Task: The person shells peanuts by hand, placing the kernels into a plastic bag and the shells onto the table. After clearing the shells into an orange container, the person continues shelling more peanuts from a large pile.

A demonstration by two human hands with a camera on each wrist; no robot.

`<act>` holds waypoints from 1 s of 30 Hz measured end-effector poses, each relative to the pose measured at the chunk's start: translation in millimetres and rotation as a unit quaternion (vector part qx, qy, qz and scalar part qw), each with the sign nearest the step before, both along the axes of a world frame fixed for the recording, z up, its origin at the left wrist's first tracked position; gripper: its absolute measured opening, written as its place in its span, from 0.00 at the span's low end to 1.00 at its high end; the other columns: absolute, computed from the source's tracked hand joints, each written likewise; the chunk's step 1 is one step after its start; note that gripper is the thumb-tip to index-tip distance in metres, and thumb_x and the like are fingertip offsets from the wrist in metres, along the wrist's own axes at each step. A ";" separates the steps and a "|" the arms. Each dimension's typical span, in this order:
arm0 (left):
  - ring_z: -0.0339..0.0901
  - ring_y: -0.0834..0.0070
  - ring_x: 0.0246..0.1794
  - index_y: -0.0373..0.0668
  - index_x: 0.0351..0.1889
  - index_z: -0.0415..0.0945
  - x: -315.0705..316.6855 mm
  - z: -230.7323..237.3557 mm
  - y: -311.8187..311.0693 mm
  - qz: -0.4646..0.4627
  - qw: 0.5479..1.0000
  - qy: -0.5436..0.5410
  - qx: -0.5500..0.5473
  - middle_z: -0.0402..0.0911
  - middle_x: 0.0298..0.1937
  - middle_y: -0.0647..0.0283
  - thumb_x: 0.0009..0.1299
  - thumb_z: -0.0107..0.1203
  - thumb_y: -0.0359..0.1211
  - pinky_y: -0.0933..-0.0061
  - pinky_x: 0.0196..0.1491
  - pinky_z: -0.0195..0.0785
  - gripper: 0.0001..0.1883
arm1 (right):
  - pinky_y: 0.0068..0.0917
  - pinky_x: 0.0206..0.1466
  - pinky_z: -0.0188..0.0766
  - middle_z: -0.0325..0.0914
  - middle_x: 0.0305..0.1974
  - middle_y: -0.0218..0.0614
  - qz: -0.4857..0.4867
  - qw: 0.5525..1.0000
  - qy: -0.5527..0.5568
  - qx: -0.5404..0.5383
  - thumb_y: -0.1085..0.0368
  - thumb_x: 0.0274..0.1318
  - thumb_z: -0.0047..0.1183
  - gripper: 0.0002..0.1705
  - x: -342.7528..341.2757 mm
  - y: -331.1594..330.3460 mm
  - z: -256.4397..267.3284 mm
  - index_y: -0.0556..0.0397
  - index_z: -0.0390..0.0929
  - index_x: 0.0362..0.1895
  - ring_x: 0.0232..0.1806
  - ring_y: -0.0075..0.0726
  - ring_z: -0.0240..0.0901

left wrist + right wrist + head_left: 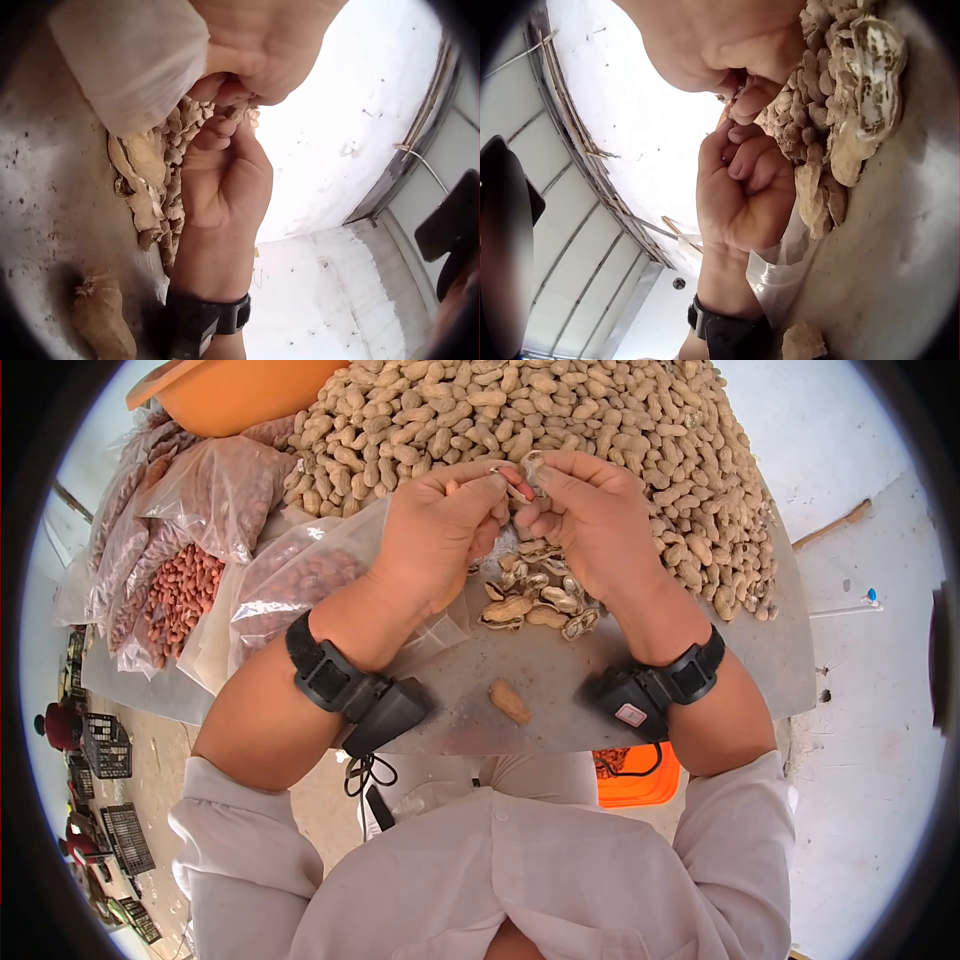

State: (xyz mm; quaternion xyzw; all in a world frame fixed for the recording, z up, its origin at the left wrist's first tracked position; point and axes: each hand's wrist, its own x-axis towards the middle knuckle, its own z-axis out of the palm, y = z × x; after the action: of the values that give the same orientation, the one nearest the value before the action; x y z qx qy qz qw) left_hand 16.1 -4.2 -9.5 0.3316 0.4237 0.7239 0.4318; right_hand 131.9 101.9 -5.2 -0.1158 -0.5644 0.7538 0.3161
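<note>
Close together above the table, both hands work at a peanut in front of a big heap of peanuts [560,410]. My left hand [430,530] pinches a piece with red-skinned kernels [515,482] between thumb and fingers. A pale opened peanut shell [533,465] is pinched by my right hand [600,520], its fingertips right beside the left ones. In both wrist views the curled fingers hide most of what is held. Below the hands lies a small pile of broken shells [535,605]. One whole peanut [510,701] rests alone between the forearms.
Clear plastic bags [225,490] of red kernels stand at the left, one open with kernels [180,595] showing. An orange basin [240,400] sits at the back left. Under the front edge of the grey table [460,710] is an orange container [640,785] with red kernels.
</note>
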 end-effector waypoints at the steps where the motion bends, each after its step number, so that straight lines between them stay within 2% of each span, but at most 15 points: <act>1: 0.56 0.89 0.16 0.34 0.35 0.76 0.9 1.8 -0.4 0.000 1.000 -0.010 0.002 0.69 0.20 0.71 0.67 0.47 0.30 0.87 0.18 0.45 0.09 | 0.21 0.30 0.74 0.77 0.30 0.39 0.021 0.999 0.018 -0.028 0.71 0.54 0.47 0.09 0.1 1.3 -1.2 0.64 0.73 0.38 0.27 0.30 0.77; 3: 0.57 0.89 0.16 0.35 0.34 0.76 2.8 4.7 -0.8 0.002 1.000 -0.030 0.005 0.70 0.22 0.70 0.67 0.46 0.30 0.87 0.18 0.46 0.09 | 0.22 0.31 0.75 0.76 0.32 0.40 0.064 0.993 0.055 -0.084 0.71 0.54 0.47 0.08 0.2 4.2 -2.6 0.63 0.71 0.38 0.28 0.33 0.77; 6: 0.57 0.88 0.17 0.35 0.35 0.76 -1.3 2.3 -1.1 -0.034 0.999 -0.031 0.016 0.69 0.23 0.71 0.68 0.45 0.30 0.88 0.18 0.46 0.09 | 0.22 0.32 0.76 0.76 0.32 0.40 0.068 0.994 0.040 -0.076 0.73 0.53 0.49 0.07 0.1 3.9 -2.0 0.62 0.70 0.37 0.29 0.33 0.78; 12: 0.57 0.87 0.17 0.36 0.37 0.75 -3.0 -2.0 0.8 -0.041 0.994 -0.102 0.013 0.69 0.23 0.71 0.68 0.47 0.31 0.87 0.18 0.48 0.08 | 0.18 0.33 0.74 0.77 0.31 0.37 0.001 0.999 0.012 0.053 0.74 0.51 0.52 0.09 -1.7 -0.8 -2.2 0.62 0.72 0.38 0.31 0.25 0.76; 15: 0.57 0.87 0.17 0.36 0.37 0.75 -4.1 -2.0 -0.3 -0.046 0.991 -0.126 0.015 0.69 0.24 0.70 0.68 0.48 0.30 0.87 0.18 0.49 0.07 | 0.15 0.33 0.72 0.78 0.32 0.38 -0.047 0.983 -0.036 0.173 0.71 0.53 0.53 0.11 0.6 -8.0 5.8 0.64 0.72 0.41 0.30 0.23 0.76; 24: 0.57 0.86 0.17 0.36 0.36 0.74 -5.7 -1.7 0.3 -0.056 0.988 -0.140 0.024 0.68 0.23 0.70 0.68 0.48 0.30 0.87 0.18 0.49 0.07 | 0.19 0.34 0.76 0.79 0.33 0.41 -0.049 0.994 0.000 0.101 0.71 0.55 0.52 0.12 -1.7 -6.4 3.2 0.65 0.71 0.43 0.30 0.26 0.77; 27: 0.57 0.86 0.17 0.36 0.35 0.74 -3.9 -2.3 0.3 -0.047 0.985 -0.165 0.005 0.68 0.23 0.69 0.67 0.48 0.30 0.86 0.17 0.49 0.07 | 0.18 0.34 0.75 0.79 0.33 0.41 -0.067 0.991 0.002 0.119 0.72 0.54 0.52 0.12 -1.0 -6.0 5.1 0.66 0.71 0.42 0.30 0.26 0.77; 30: 0.58 0.84 0.16 0.36 0.32 0.72 -7.7 -5.3 1.6 -0.068 0.969 -0.236 -0.005 0.69 0.23 0.68 0.67 0.46 0.32 0.86 0.17 0.48 0.09 | 0.17 0.33 0.74 0.79 0.32 0.40 -0.082 0.982 0.001 0.172 0.74 0.52 0.53 0.11 -0.6 -5.8 5.2 0.64 0.72 0.41 0.31 0.25 0.77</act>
State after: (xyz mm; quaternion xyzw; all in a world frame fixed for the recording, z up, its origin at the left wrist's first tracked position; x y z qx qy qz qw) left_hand 8.5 -2.5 -14.8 0.1772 0.2904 0.7486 0.5692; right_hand 131.2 96.1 0.0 -0.1048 -0.6741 0.6166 0.3930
